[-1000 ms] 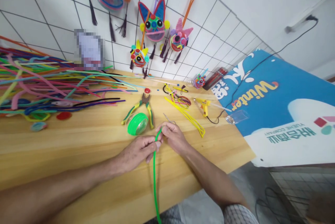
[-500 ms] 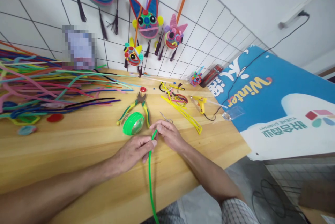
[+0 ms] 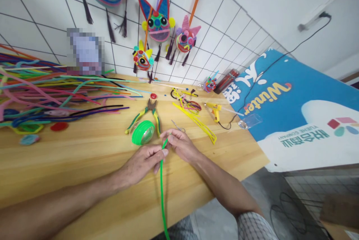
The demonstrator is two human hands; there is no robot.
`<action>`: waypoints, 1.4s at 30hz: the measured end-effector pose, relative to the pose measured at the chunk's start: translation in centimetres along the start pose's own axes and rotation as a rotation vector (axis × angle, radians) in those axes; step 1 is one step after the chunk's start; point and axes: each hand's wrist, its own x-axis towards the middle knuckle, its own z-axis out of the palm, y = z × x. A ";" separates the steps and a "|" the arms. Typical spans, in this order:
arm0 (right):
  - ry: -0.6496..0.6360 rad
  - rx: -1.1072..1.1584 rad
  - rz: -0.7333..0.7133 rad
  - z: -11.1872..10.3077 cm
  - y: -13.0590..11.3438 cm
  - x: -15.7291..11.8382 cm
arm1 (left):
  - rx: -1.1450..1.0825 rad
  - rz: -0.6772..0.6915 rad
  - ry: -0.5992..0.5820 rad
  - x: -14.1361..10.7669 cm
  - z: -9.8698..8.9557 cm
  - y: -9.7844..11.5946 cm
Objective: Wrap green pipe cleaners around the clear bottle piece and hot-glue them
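Observation:
A long green pipe cleaner runs from between my hands down past the table's front edge. My left hand is closed on it, thumb and fingers pinching it a little below its upper end. That upper end is gripped by the fingertips of my right hand. Just beyond my left hand lies a clear ball wrapped in green coils. Pliers with yellow-green handles lie spread behind the ball. Small scissors sit beyond my right hand, partly hidden by it.
Many coloured pipe cleaners are heaped at the left. Bent yellow pipe cleaners and a yellow glue gun with a cord lie to the right. Decorated masks hang on the wall grid. A blue printed board adjoins the table's right side.
The pipe cleaner's hanging length has swung very slightly. Both hands keep nearly the same place and grip; nothing else has visibly moved.

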 end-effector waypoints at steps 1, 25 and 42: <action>-0.005 -0.007 0.005 0.1 0.0 0.0 | 0.002 0.001 -0.001 0.0 0.0 0.0; -0.144 -1.224 -0.945 -0.8 -2.0 -1.1 | -0.193 0.048 0.031 -0.4 -0.2 1.5; -0.132 -1.410 -0.875 -1.6 -4.0 -0.7 | -0.211 0.112 0.128 -0.1 0.1 1.0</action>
